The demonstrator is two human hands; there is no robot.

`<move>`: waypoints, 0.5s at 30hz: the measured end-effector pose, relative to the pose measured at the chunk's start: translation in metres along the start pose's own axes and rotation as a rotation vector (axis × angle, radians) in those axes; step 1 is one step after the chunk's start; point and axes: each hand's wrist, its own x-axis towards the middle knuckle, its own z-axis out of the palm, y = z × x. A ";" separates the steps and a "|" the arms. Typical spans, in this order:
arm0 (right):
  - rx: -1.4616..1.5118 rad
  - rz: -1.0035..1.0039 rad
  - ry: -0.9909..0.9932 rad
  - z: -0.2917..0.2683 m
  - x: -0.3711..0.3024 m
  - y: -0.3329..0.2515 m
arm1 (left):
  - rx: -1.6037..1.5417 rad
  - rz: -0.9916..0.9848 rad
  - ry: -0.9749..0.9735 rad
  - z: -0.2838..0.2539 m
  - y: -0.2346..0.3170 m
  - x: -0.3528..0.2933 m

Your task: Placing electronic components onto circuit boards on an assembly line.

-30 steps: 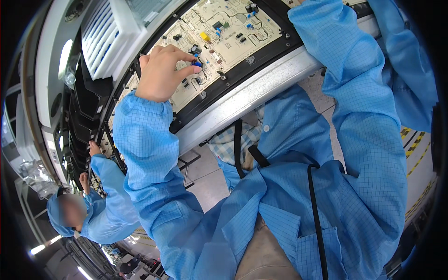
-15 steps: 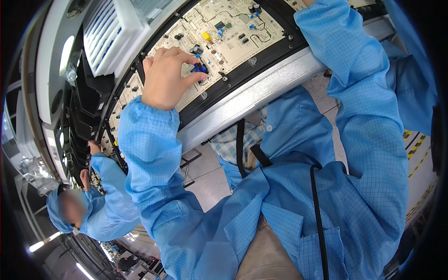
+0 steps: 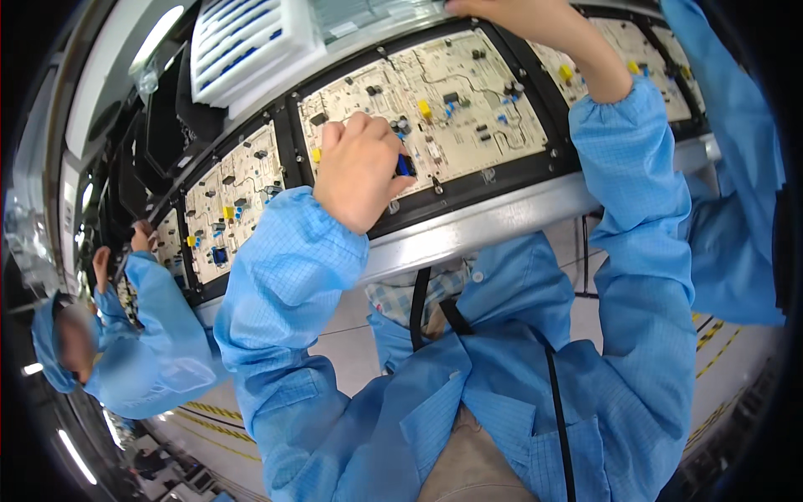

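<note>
My left hand (image 3: pixel 360 171) is over the lower left part of a pale circuit board (image 3: pixel 489 155), which lies in a black frame. Its thumb and fingers close around a dark blue block-shaped component (image 3: pixel 405 166) standing on the board, which the hand partly hides. My right hand (image 3: pixel 535 23) reaches left across the far side of the frame, beside a clear-topped surface. The top edge of the picture cuts off part of it, so I cannot see whether its fingers hold anything. Yellow, black and light blue parts dot the board.
A white foam tray (image 3: pixel 219 79) with slots and some dark blue parts stands at the far left. More framed boards (image 3: pixel 238 171) line up on both sides along a metal rail (image 3: pixel 452 238). A co-worker (image 3: pixel 150 360) works at the left; another blue sleeve (image 3: pixel 723 151) is at right.
The view has shifted, bringing more boards into sight. My right hand has moved left and shows more fully at the top. My left hand stays at the blue component, fingers closer around it.
</note>
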 end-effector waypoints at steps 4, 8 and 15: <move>0.094 -0.047 -0.324 0.050 0.020 0.035 | -0.045 -0.029 0.042 0.003 -0.001 -0.002; 0.092 0.018 -0.412 0.080 0.016 0.036 | -0.098 -0.047 0.049 0.000 -0.006 -0.009; 0.108 0.117 -0.476 0.087 0.019 0.037 | -0.350 -0.159 0.448 -0.032 -0.101 -0.010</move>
